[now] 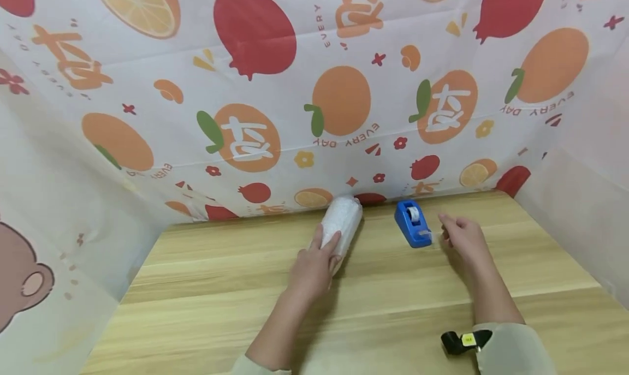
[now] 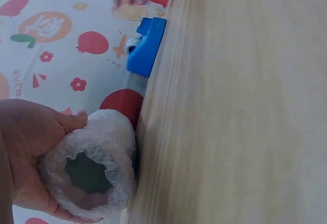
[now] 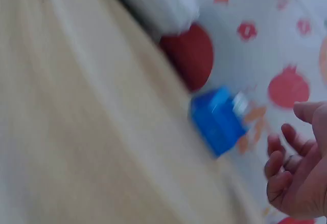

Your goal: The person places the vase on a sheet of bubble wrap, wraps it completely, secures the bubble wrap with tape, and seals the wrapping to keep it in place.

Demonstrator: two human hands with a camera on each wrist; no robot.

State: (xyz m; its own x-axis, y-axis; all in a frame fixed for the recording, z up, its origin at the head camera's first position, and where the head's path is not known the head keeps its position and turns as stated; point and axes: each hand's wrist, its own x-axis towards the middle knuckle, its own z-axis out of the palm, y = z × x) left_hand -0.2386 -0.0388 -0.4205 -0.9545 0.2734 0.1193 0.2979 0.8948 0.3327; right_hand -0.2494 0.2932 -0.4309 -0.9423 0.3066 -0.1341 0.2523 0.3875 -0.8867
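A cylinder wrapped in bubble wrap (image 1: 342, 218) lies on the table, its far end at the patterned cloth. My left hand (image 1: 314, 263) grips its near part, fingers over the top. From the left wrist, the open end of the wrap (image 2: 110, 155) shows something dark green inside. To the right stands a blue tape dispenser (image 1: 411, 224) with a roll of clear tape (image 1: 414, 215) and a short bit of tape at its cutting end. Just right of the dispenser is my right hand (image 1: 464, 238), thumb apart from loosely bent fingers in the right wrist view, nothing between them.
Behind the table (image 1: 221, 309) hangs a white cloth (image 1: 295, 47) printed with fruit, close to the dispenser and the cylinder. Pale walls flank the table on both sides. A black strap piece with a yellow label (image 1: 467, 340) sits at the right sleeve.
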